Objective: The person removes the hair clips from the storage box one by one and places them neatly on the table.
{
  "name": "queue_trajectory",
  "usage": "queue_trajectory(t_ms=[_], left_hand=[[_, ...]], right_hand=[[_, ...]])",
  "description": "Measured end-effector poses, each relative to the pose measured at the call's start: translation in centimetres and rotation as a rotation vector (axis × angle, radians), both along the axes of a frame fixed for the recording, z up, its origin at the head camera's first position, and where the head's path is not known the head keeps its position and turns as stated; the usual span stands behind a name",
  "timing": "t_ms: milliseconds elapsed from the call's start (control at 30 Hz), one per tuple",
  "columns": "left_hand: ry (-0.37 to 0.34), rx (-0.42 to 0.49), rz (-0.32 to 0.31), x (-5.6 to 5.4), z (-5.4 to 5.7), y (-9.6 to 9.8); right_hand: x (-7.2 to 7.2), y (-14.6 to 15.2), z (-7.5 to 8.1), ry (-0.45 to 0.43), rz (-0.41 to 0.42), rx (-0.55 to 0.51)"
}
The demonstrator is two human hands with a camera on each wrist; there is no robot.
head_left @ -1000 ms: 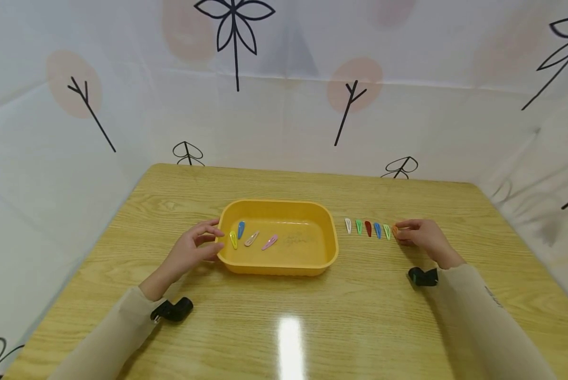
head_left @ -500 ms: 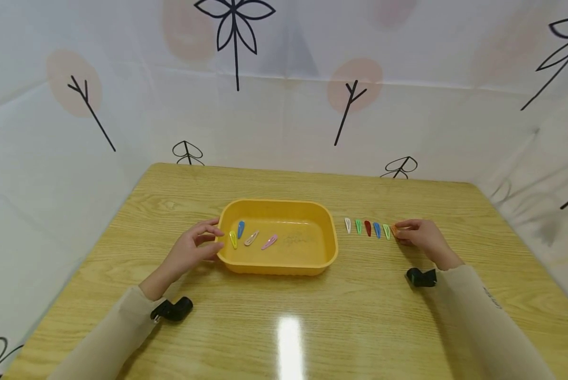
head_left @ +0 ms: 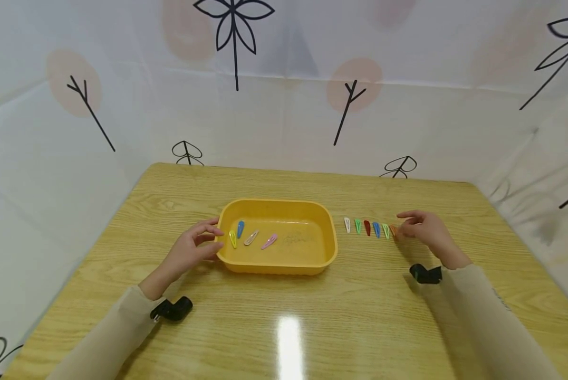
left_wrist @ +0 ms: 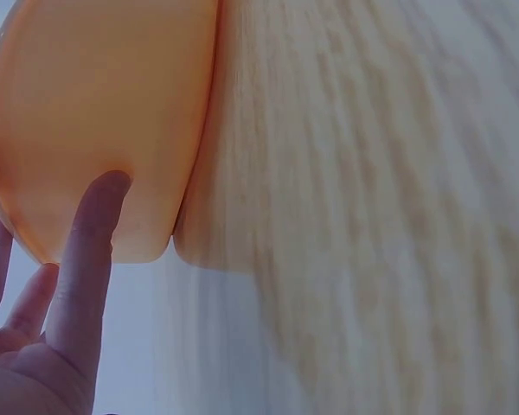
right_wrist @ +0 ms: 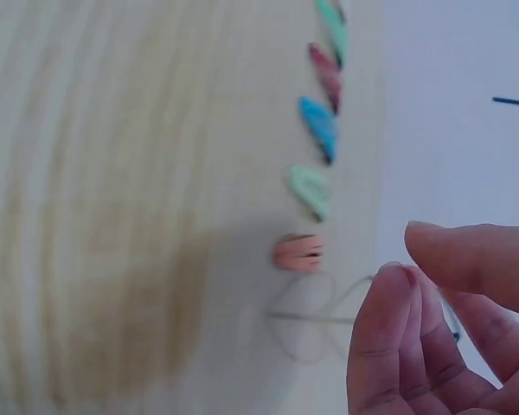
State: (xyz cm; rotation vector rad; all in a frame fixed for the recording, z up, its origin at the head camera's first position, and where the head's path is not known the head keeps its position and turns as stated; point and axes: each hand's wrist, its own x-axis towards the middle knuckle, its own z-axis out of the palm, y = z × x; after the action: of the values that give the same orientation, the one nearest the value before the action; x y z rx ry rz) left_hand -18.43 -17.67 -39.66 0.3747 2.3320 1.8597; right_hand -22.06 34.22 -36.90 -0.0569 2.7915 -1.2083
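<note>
The left hand (head_left: 189, 248), fingers spread, touches the left end of a yellow tray (head_left: 276, 269) with four hair clips (head_left: 251, 238) inside; the right hand (head_left: 426, 233), thumb and fingers slightly parted, hovers beside an orange clip (head_left: 393, 231); that clip ends a row of six on the table (head_left: 369, 316).

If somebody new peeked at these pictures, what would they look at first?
Probably the big yellow tray near the middle of the wooden table, with four small hair clips inside it. Next, perhaps, the neat colorful row of clips to the tray's right, running from white to orange. Behind the table, the pale backdrop shows bold black plant drawings.
</note>
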Motion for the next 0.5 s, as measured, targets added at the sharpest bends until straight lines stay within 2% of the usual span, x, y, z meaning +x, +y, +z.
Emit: queue_trajectory(t_ms=[200,500], left_hand=[[0.003,-0.002,0.000,-0.1,-0.1,0.0],[0.003,-0.004,-0.001,-0.1,0.0,0.0]], right_hand=[[0.0,-0.6,1.6,0.056,0.026,0.037],[-0.2,-2.2,3.7,0.087,0.036,0.052]])
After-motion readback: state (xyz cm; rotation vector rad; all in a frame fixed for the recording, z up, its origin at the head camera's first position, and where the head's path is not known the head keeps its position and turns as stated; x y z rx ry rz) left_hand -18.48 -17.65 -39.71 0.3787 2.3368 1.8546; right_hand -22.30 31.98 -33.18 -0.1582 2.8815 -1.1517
